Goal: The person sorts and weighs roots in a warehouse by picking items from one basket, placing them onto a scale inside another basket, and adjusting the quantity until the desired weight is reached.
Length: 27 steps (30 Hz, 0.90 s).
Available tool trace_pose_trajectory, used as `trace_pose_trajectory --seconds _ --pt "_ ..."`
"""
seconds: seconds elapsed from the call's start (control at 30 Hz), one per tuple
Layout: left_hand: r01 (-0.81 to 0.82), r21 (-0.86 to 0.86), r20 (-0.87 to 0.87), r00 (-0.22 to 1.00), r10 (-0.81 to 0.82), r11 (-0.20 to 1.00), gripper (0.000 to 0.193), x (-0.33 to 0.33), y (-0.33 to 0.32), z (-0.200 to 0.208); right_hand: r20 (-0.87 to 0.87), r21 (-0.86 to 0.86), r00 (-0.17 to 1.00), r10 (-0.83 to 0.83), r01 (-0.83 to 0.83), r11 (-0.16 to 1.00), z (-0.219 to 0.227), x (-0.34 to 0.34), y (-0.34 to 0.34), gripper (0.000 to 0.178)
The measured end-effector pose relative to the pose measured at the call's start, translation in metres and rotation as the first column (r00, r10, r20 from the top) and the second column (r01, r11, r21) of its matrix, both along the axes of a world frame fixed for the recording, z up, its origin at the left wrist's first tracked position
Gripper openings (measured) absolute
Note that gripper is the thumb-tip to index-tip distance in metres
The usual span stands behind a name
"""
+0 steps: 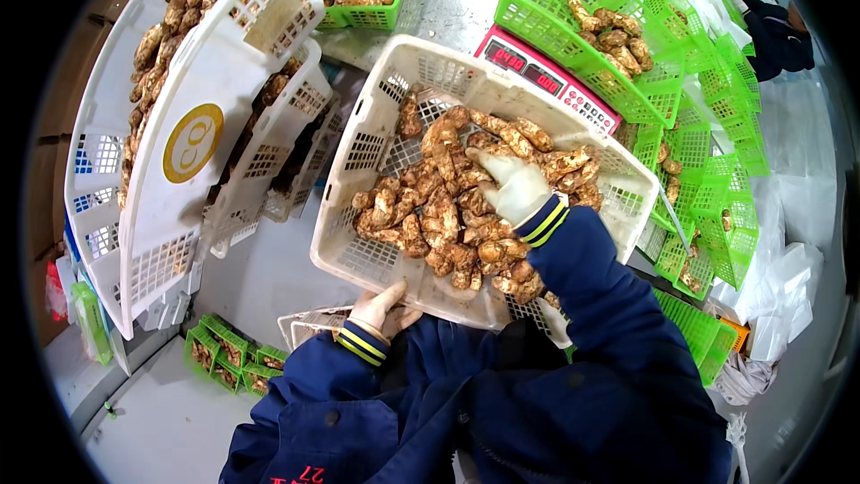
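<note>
A white plastic crate [381, 262] with mesh sides stands tilted in front of me, partly filled with brown-and-cream mushrooms [439, 215], thick-stemmed and matsutake-like. My left hand [381, 309], in a pale glove, grips the crate's near rim at its left part. Over the pile is my right hand [512, 184], gloved in white. Its forefinger and thumb are apart and reach among the mushrooms, with no mushroom plainly held; the other fingertips are hidden.
Behind the crate sits a red-and-white digital scale [551, 81], bearing a green basket [582, 40] with several mushrooms. More green baskets [717, 206] line the right. Large white crates [206, 125] of mushrooms are at the left, and a green basket [358, 13] stands beyond.
</note>
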<state>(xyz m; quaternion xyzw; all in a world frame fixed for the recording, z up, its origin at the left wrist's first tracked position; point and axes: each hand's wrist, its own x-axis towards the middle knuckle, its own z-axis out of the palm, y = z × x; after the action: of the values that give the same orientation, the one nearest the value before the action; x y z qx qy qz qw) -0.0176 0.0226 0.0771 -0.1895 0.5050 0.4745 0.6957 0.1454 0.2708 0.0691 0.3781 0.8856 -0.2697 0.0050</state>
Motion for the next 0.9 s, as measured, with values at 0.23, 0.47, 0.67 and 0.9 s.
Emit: trace_pose_trajectory --seconds 0.23,0.47,0.67,0.9 --pt "0.023 0.072 0.059 0.998 -0.027 0.997 0.032 -0.002 -0.002 -0.01 0.175 0.217 0.908 0.38 -0.412 0.885 0.001 -0.02 -0.052 0.059" --pt "-0.027 -0.029 0.04 0.999 0.029 0.999 0.038 0.0 -0.003 -0.009 -0.371 0.261 0.921 0.122 -0.022 0.965 0.006 -0.046 -0.003 0.04" --pt "-0.037 -0.058 0.043 0.998 0.04 0.998 0.038 0.001 -0.005 -0.013 0.147 -0.11 0.935 0.322 -0.308 0.945 0.02 -0.019 -0.035 0.053" --pt "-0.032 -0.013 0.051 0.998 0.033 0.999 0.039 0.0 -0.006 -0.009 0.388 -0.205 0.823 0.416 -0.363 0.909 0.003 -0.022 -0.083 0.083"
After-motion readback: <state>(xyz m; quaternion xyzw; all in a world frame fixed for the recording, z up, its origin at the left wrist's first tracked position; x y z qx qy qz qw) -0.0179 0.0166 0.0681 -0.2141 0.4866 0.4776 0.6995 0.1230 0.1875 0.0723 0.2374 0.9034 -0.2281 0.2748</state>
